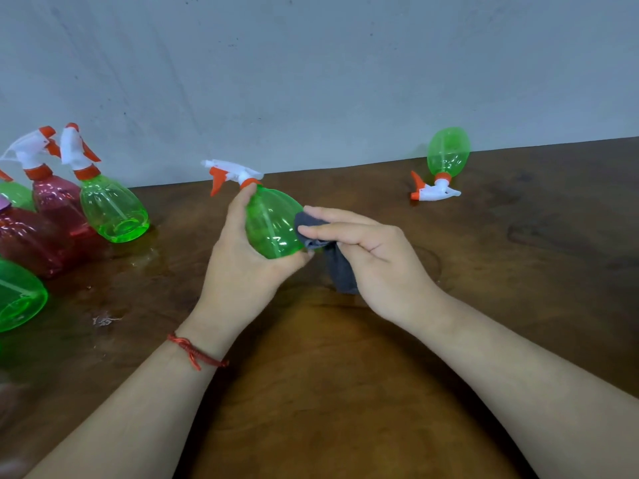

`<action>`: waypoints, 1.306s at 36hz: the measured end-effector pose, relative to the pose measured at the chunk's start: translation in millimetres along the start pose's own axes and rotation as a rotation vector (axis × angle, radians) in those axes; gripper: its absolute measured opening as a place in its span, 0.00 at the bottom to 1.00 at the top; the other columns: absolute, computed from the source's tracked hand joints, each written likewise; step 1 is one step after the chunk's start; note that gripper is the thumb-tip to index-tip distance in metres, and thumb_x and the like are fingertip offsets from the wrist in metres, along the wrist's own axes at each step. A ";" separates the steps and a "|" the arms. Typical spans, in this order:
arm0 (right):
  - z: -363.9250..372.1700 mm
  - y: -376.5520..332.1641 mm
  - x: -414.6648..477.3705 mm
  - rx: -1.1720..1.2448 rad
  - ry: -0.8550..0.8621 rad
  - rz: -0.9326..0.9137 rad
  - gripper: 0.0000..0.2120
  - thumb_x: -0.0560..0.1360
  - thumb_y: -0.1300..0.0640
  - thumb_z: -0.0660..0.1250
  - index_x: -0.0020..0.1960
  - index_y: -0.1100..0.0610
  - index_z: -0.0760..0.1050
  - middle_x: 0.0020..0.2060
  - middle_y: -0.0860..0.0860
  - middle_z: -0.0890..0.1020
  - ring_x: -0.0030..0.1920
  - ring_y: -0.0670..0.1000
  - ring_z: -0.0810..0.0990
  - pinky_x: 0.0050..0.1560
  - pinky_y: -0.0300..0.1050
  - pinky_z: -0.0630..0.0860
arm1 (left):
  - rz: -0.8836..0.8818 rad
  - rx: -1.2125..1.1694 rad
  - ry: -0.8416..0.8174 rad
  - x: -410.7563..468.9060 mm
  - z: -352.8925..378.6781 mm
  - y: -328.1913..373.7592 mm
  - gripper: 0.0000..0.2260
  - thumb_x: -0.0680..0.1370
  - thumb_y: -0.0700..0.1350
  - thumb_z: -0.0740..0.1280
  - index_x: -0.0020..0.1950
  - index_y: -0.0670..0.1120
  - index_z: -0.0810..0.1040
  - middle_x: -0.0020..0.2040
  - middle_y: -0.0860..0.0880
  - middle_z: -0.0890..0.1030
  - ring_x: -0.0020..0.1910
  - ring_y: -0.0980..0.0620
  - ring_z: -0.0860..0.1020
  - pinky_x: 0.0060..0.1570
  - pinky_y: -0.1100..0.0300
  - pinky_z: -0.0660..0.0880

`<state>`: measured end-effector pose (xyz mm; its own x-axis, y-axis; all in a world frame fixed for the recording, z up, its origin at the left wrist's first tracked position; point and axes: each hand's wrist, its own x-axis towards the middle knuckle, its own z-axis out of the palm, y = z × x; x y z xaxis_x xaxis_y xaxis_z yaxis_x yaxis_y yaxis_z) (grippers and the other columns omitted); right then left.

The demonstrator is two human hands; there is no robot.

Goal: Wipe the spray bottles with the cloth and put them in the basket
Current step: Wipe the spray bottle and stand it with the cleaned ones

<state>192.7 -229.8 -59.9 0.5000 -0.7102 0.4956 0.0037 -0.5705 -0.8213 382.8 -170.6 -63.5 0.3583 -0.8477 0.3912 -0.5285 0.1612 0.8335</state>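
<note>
Brown wooden table (345, 375) is filling the lower frame, with a grey wall (311, 81) running behind it.

- **Far left:** a cluster of spray bottles is sitting on the table.
  - The cut-off green bottle (14, 295) is showing at the lower left edge.
  - The near red bottle (27, 240) is sitting just above it.
  - The back green bottle (15, 195) is peeking out behind.
  - The second red bottle (58, 202) and the front green bottle (110, 212) are standing side by side, white-and-orange trigger heads up.
  - A wet sheen (138, 257) is lying on the wood beside them.
- **Left of centre:** the left hand (242, 267) is gripping the held green bottle (273, 229). Fingers are curling round the body from below and the thumb is reaching up near the orange collar. The bottle is tilting, trigger head pointing to the upper left. A red string bracelet (197, 350) is sitting on that wrist.
- **Centre:** the right hand (377, 257) is holding the grey cloth (340, 267) and pressing it against the bottle's right side. Index and middle fingers are lying nearly straight over the cloth and the other fingers are curling in. The loose end is hanging below the palm.
- **Upper right:** the lying green bottle (447, 153) is resting on its side near the wall, trigger head toward the camera, well apart from both hands.
</note>
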 end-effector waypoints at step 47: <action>-8.1 -1.3 -0.4 -0.102 -0.010 -0.083 0.21 0.84 0.71 0.58 0.66 0.56 0.84 0.73 0.49 0.78 0.74 0.44 0.75 0.77 0.49 0.70 | 0.132 0.027 -0.035 -3.4 6.9 -5.9 0.49 0.69 0.48 0.85 0.84 0.57 0.62 0.77 0.55 0.74 0.75 0.53 0.75 0.74 0.47 0.75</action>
<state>185.5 -232.2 -56.7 0.5100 -0.6550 0.5576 -0.0420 -0.6664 -0.7444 379.4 -172.1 -72.4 0.2572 -0.8371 0.4828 -0.5905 0.2594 0.7643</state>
